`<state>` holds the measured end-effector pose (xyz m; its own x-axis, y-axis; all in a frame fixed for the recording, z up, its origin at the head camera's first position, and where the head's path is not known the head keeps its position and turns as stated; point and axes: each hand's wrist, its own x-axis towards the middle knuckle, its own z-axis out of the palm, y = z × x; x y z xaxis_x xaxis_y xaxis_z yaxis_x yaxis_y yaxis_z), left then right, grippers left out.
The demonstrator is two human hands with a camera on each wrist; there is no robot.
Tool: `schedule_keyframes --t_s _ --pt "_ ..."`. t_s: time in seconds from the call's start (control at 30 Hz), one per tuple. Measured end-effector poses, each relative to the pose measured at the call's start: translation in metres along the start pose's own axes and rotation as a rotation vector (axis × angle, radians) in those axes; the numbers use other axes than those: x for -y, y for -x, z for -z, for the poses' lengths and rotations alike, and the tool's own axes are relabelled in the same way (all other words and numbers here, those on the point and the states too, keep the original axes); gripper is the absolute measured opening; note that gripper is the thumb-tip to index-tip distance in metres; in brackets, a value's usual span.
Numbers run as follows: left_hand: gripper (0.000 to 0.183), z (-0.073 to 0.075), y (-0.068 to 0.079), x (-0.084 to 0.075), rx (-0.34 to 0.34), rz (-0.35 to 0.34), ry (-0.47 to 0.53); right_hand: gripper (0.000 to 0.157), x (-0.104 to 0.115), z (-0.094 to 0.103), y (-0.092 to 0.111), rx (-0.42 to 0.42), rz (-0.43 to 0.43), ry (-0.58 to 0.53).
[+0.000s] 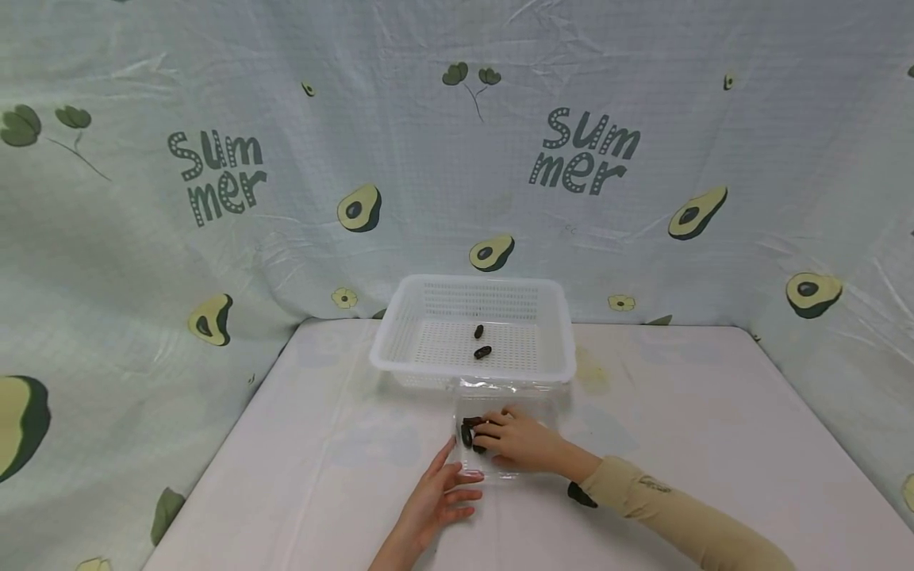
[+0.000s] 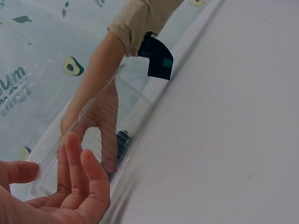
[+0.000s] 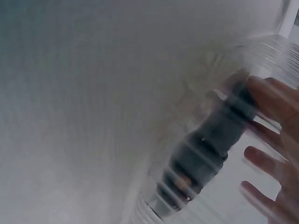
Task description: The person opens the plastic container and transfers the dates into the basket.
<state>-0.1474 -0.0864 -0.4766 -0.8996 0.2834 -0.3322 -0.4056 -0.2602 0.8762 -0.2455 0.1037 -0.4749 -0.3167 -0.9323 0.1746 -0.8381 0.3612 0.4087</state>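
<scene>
A clear plastic box point(image 1: 508, 474) lies on the table, with several dark, oval, date-like pieces point(image 1: 467, 435) along its left side. My right hand point(image 1: 524, 440) reaches into it, fingertips right at these pieces; I cannot tell whether it pinches one. Through the clear wall, the right wrist view shows the dark pieces point(image 3: 198, 161) in a row, the fingers point(image 3: 268, 100) at the row's upper end. My left hand point(image 1: 435, 500) is at the box's near left corner, fingers relaxed and parted. Its fingertips point(image 2: 72, 144) overlap the box wall point(image 2: 133, 100) in the left wrist view.
Behind the box stands a white perforated basket point(image 1: 382, 349) with two dark pieces point(image 1: 482, 352) in it. A raised clear flap point(image 1: 500, 386) sits near the basket's front. A black device point(image 2: 156, 58) is on the right wrist. A printed curtain point(image 1: 421, 151) surrounds the white table point(image 1: 685, 412).
</scene>
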Motion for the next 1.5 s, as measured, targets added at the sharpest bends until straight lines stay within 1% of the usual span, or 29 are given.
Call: schedule_keyframes --t_s 0.1,0.37,0.7,0.93,1.1,1.2,1.27,1.33,1.4,1.5 --pt "0.059 0.0 0.0 0.0 0.001 0.001 0.001 0.035 0.001 -0.001 -0.001 -0.002 -0.004 -0.01" --pt "0.062 0.0 -0.001 0.0 -0.008 0.0 0.006 0.026 0.001 -0.005 -0.003 -0.056 0.009 -0.008" --pt "0.062 0.001 -0.001 0.0 -0.011 0.0 0.006 0.017 -0.001 -0.007 -0.004 -0.142 0.082 0.039" --pt "0.061 0.0 -0.003 0.0 -0.014 0.008 0.001 0.019 -0.003 -0.002 -0.002 -0.141 0.091 0.041" --pt "0.061 0.0 -0.002 0.001 -0.013 0.005 -0.003 0.019 -0.008 0.004 0.005 -0.189 0.096 0.062" --pt "0.06 0.0 -0.002 0.0 -0.018 0.008 -0.005 0.012 -0.01 0.008 0.011 -0.226 0.095 0.081" --pt "0.059 -0.001 -0.002 -0.001 -0.022 0.012 -0.008 0.008 -0.012 0.013 0.016 -0.225 0.09 0.084" --pt "0.059 -0.001 -0.002 -0.001 -0.024 0.014 -0.01 0.008 -0.014 0.019 0.022 -0.223 0.085 0.095" --pt "0.059 -0.001 -0.001 -0.001 -0.028 0.015 -0.013 0.011 -0.015 0.025 0.029 -0.208 0.079 0.099" --pt "0.059 -0.001 -0.001 -0.001 -0.033 0.018 -0.012 0.024 -0.018 0.033 0.039 -0.183 0.055 0.108"
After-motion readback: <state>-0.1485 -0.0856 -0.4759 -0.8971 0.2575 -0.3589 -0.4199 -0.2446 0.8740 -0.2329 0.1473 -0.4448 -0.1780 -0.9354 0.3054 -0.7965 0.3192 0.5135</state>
